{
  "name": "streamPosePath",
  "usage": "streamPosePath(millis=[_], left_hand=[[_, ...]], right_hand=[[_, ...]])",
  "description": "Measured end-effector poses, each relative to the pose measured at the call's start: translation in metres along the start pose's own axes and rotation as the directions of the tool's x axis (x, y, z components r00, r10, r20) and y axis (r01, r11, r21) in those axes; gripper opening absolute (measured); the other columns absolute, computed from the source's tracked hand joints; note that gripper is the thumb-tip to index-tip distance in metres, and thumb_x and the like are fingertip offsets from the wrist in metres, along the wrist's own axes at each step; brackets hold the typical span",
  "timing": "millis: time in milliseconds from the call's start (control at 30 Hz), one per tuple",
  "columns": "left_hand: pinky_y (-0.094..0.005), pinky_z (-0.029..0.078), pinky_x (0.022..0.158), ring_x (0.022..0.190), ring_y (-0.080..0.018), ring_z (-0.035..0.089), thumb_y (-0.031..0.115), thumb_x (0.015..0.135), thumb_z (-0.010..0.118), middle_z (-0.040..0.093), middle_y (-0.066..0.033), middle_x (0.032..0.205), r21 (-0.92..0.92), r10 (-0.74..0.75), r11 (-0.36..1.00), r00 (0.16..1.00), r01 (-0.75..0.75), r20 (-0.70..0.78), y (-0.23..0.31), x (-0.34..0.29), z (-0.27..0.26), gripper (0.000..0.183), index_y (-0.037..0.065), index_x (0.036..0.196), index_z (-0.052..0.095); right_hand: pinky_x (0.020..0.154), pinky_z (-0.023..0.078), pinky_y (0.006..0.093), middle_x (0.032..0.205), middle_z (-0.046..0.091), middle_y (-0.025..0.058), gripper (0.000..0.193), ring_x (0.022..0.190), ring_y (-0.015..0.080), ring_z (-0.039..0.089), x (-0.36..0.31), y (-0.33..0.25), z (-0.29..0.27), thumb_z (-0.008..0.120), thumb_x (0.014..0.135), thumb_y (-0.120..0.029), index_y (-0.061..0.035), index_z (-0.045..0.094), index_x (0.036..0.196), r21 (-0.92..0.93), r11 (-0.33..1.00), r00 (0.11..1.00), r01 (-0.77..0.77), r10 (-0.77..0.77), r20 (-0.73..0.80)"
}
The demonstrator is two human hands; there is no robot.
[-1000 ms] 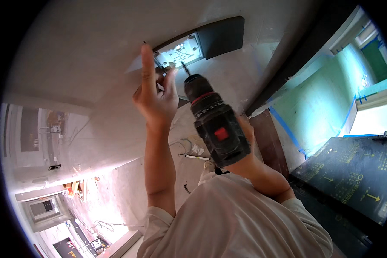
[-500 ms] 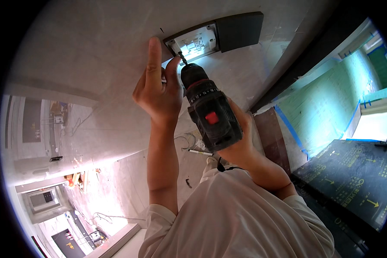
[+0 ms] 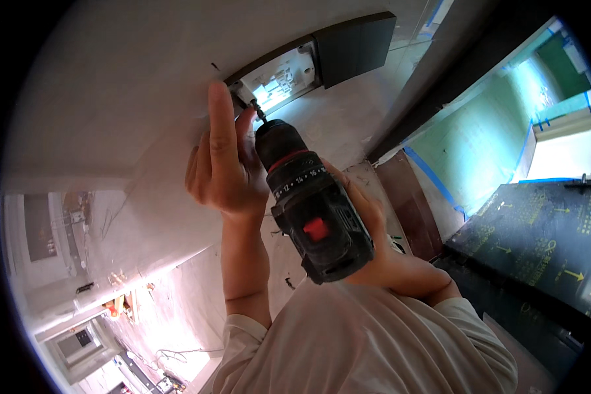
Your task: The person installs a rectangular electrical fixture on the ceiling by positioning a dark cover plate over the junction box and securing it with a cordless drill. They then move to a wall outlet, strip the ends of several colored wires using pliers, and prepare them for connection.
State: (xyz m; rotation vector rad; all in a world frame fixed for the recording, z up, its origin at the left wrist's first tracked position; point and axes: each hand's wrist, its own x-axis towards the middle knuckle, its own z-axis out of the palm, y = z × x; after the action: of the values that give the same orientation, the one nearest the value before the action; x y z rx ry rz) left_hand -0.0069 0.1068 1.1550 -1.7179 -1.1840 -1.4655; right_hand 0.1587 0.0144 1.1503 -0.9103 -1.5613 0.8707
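Observation:
A black cordless drill (image 3: 325, 203) with a red part on its back sits in my right hand (image 3: 368, 217), which is closed round its grip. Its driver bit (image 3: 261, 114) points into the lower left corner of a wall plate (image 3: 284, 77) with a dark frame and a lit white inside. My left hand (image 3: 226, 164) is beside that corner. Its index finger stretches up along the plate's left end, and the thumb is close to the bit; the other fingers curl. Any screw at the bit's tip is too small to make out. A dark cover panel (image 3: 354, 52) adjoins the plate's right side.
A dark door frame (image 3: 466, 82) runs down the right, with blue-taped green floor covering (image 3: 486, 144) beyond. At lower right lies a black printed protective sheet (image 3: 538, 236). Cables (image 3: 177, 352) and wood pieces (image 3: 121, 305) are at lower left.
The drill now appears lower and larger, its bit still at the plate's corner. The view has shifted, moving the plate slightly left. My left index finger remains outstretched.

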Motion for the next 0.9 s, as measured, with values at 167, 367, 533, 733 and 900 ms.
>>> streamPosePath(millis=[167, 367, 533, 733, 900], left_hand=[[-0.0247, 0.048, 0.052, 0.054, -0.0134, 0.061, -0.009, 0.076, 0.078, 0.077, -0.0124, 0.101, -0.1, 0.025, 0.995, 1.0, -0.024, 0.008, -0.006, 0.0, 0.002, 0.052, -0.006, 0.126, 0.067], [-0.0252, 0.047, 0.052, 0.054, -0.0149, 0.061, -0.017, 0.074, 0.07, 0.077, -0.0135, 0.102, -0.136, -0.02, 0.99, 0.999, 0.026, 0.043, -0.001, -0.001, -0.002, 0.055, -0.006, 0.129, 0.065], [-0.0256, 0.044, 0.049, 0.05, -0.0141, 0.056, -0.016, 0.076, 0.07, 0.077, -0.012, 0.097, -0.159, -0.024, 0.987, 0.998, 0.033, 0.059, -0.001, 0.003, -0.001, 0.055, -0.003, 0.129, 0.066], [-0.0273, 0.04, 0.045, 0.047, -0.0148, 0.05, -0.005, 0.079, 0.077, 0.073, -0.0064, 0.081, -0.071, -0.042, 0.996, 0.995, 0.049, 0.096, -0.007, -0.001, -0.003, 0.056, 0.002, 0.133, 0.065], [-0.0283, 0.037, 0.042, 0.042, -0.0153, 0.045, 0.006, 0.07, 0.082, 0.059, -0.0033, 0.066, 0.194, 0.024, 0.975, 0.916, -0.11, 0.4, 0.022, 0.009, -0.011, 0.091, -0.002, 0.151, 0.041]], right_hand=[[0.08, 0.056, 0.038, 0.113, 0.069, 0.0207, 0.084, 0.096, 0.0363, 0.073, -0.004, 0.002, -0.002, 0.084, 0.07, -0.016, 0.0012, 0.048, 0.144, 0.027, 0.999, 0.999, -0.039, 0.038, 0.03], [0.08, 0.056, 0.0352, 0.11, 0.071, 0.0199, 0.086, 0.094, 0.0347, 0.073, -0.009, 0.003, 0.003, 0.086, 0.068, -0.018, 0.0013, 0.049, 0.143, 0.104, 0.987, 0.993, -0.119, 0.117, 0.027], [0.081, 0.056, 0.0337, 0.11, 0.071, 0.0196, 0.081, 0.095, 0.0307, 0.074, -0.008, 0.002, 0.002, 0.086, 0.07, -0.014, -0.0003, 0.052, 0.141, 0.026, 0.997, 0.997, -0.075, 0.074, 0.027], [0.076, 0.054, 0.0304, 0.097, 0.07, 0.0086, 0.051, 0.088, 0.0165, 0.068, -0.008, 0.008, -0.001, 0.085, 0.076, -0.008, -0.0012, 0.061, 0.121, 0.115, 0.993, 1.0, -0.014, 0.015, -0.007], [0.083, 0.053, 0.0308, 0.106, 0.071, 0.0106, 0.057, 0.093, 0.0161, 0.068, -0.043, 0.032, -0.031, 0.085, 0.076, -0.006, -0.0017, 0.06, 0.128, 0.054, 0.998, 0.999, 0.041, -0.043, 0.024]])
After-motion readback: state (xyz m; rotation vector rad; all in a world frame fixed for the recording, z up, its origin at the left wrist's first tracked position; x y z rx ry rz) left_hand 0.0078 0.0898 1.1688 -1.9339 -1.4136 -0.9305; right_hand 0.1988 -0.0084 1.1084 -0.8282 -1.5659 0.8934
